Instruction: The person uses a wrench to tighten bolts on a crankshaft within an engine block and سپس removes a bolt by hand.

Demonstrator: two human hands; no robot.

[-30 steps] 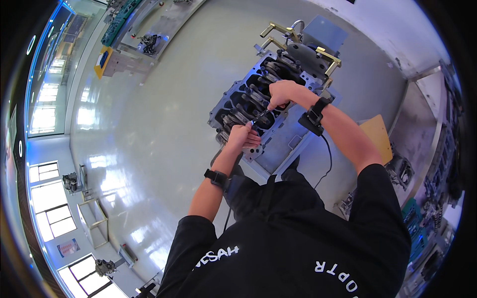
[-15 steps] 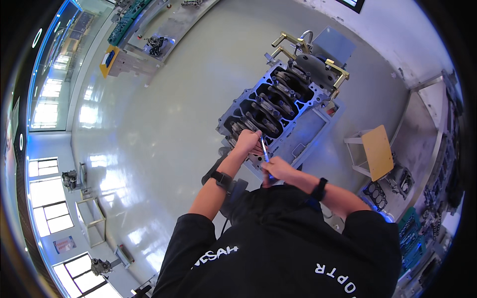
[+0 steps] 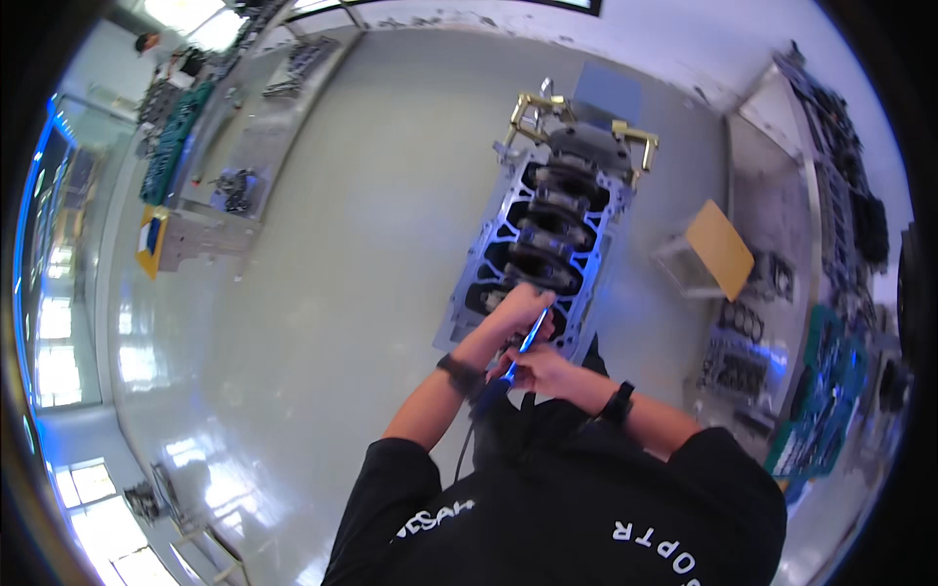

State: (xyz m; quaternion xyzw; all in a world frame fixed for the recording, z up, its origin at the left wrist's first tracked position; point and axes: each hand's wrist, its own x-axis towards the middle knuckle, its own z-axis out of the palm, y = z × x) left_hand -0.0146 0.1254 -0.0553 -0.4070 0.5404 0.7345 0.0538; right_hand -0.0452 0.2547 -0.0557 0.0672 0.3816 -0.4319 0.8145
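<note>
Engine block (image 3: 547,244) stands bottom-up on its stand, just ahead of both hands. Left hand (image 3: 520,305) rests on the near end of the block, fingers curled over something there; what, I cannot tell. Right hand (image 3: 535,369) is clenched around a blue-handled tool (image 3: 520,350), tip aimed at that spot. Step looks like working a near-end fastener; next probably needs steady tip seating. Cardboard box (image 3: 718,249) sits well off to the right.

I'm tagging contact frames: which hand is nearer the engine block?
Left. The left hand lies on the near end of the engine block. The right hand sits just short of it, gripping a blue-handled tool that points toward the block.
</note>
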